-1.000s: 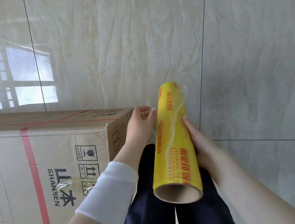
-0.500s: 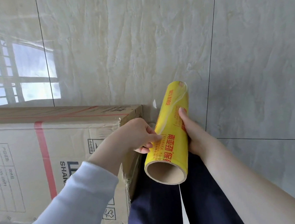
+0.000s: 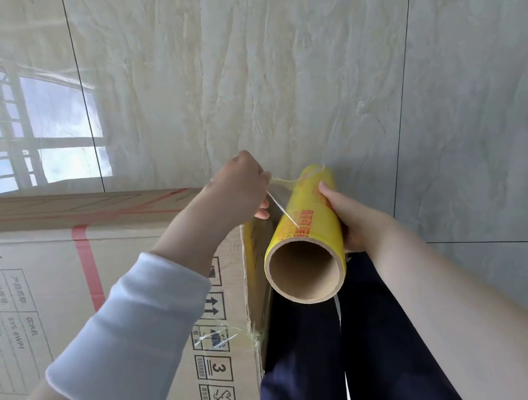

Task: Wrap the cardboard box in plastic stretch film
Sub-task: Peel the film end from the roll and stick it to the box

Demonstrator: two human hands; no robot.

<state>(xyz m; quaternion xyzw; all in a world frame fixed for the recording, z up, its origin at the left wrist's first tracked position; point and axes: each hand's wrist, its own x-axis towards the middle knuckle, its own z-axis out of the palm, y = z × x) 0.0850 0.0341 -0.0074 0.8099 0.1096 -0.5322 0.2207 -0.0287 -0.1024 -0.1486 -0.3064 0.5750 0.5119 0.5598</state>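
Film point(image 3: 280, 198) drawn off the roll point(image 3: 305, 228) beside the box point(image 3: 50, 273).
The left hand point(image 3: 241, 182) pinches the film's loose edge in curled fingers. Just right of them, the right hand point(image 3: 350, 219) curls its fingers round the yellow roll. The box stands left of and below them.

A large brown cardboard box point(image 3: 43, 267), red-taped and printed with black handling symbols, stands at left, with the yellow stretch-film roll point(image 3: 308, 224) tilted just beside its corner, a clear film strip point(image 3: 282, 182) pulled off it.
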